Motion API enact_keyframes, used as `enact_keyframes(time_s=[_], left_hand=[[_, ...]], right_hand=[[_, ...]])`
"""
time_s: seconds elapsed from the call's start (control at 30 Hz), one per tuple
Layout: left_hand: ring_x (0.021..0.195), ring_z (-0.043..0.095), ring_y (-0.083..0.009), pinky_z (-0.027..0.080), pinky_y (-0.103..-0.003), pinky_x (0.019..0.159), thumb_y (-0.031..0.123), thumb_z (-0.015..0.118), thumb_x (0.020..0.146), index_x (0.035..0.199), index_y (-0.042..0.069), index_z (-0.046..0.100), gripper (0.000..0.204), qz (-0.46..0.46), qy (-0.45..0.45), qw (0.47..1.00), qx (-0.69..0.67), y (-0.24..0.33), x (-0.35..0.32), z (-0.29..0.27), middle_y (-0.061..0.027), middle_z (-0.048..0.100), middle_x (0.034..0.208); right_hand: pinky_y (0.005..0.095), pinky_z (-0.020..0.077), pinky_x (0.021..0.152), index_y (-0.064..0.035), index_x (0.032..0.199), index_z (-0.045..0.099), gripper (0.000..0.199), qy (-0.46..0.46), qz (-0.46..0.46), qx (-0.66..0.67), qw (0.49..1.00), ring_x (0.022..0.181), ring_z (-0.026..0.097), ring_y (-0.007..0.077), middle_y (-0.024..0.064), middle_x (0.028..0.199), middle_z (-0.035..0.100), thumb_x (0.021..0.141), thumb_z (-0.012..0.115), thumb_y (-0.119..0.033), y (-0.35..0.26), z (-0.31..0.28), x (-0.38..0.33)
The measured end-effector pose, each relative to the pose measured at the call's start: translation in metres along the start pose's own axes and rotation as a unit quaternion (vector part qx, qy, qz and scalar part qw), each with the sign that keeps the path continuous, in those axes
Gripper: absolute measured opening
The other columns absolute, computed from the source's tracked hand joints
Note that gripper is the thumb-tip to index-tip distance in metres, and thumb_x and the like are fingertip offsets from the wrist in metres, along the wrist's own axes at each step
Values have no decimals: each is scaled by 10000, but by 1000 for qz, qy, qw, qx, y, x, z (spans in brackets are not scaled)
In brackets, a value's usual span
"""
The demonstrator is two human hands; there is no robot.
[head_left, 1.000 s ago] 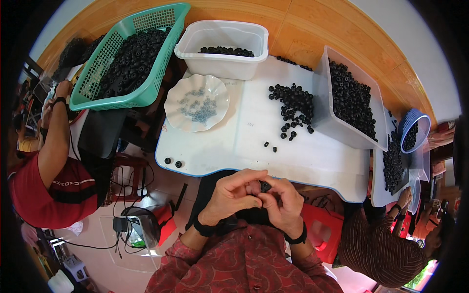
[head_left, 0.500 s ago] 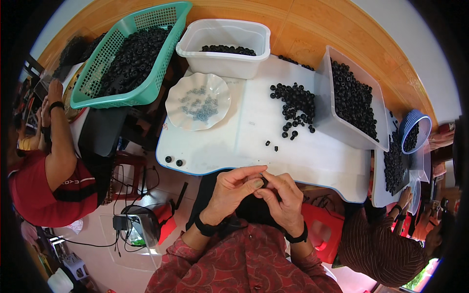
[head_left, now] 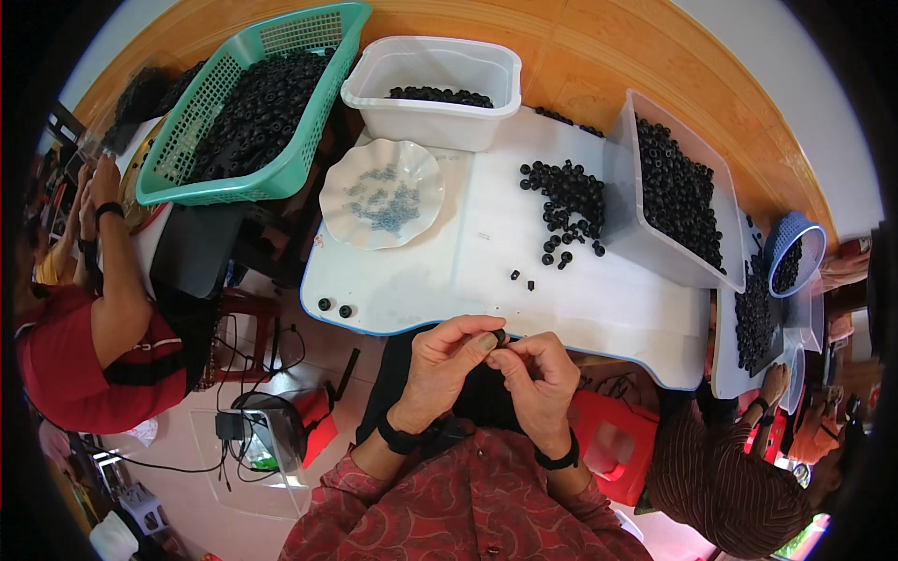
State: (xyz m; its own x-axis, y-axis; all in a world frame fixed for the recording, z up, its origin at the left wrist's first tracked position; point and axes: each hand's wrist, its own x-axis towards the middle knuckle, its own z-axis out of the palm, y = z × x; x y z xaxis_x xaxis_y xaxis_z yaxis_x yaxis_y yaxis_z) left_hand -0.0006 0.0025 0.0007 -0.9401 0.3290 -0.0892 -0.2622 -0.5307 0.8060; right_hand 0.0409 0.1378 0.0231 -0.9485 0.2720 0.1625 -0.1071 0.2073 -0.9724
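Observation:
My left hand [head_left: 447,363] pinches a small round black part [head_left: 499,338] between thumb and fingertips, just off the table's front edge. Close against it, my right hand [head_left: 540,374] has its thumb and curled forefinger pressed together at the part; whatever lies between them is hidden. On the white table [head_left: 374,290] beyond my hands lies a loose pile of black round parts [head_left: 572,196], with two tiny black pieces [head_left: 522,280] nearer me. Two more black round parts [head_left: 335,308] sit at the front left corner. A white wavy-rimmed plate [head_left: 337,220] bears small clear bluish pieces.
A green basket [head_left: 313,154] full of black parts stands back left, beside a white tub [head_left: 430,126]. To the right is a translucent bin [head_left: 645,248] of black parts. People work at the left [head_left: 103,365] and right [head_left: 730,477]. A red stool [head_left: 613,449] stands by my right side.
My right hand has drawn slightly down and away from the left, its forefinger now curled in. More of the black part shows at the left fingertips.

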Motion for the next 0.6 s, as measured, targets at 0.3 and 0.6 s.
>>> enact_keyframes(time_s=[0.3,0.6], left_hand=[[859,649,-114,542,-242,799,-11,611,932,1128,-36,651,202,28,17,999,14,0,-1,-3,-97,699,1012],[828,640,-102,533,-225,774,-15,605,934,1132,-32,657,205,50,17,994,91,5,-2,-3,-81,700,1000]], right_hand=[[220,426,484,10,932,632,89,-39,28,-31,998,555,549,59,36,759,610,922,661,-73,-7,1,1],[196,431,476,32,1014,630,161,-71,134,81,985,536,535,51,47,784,644,971,602,-121,-11,-3,4]])
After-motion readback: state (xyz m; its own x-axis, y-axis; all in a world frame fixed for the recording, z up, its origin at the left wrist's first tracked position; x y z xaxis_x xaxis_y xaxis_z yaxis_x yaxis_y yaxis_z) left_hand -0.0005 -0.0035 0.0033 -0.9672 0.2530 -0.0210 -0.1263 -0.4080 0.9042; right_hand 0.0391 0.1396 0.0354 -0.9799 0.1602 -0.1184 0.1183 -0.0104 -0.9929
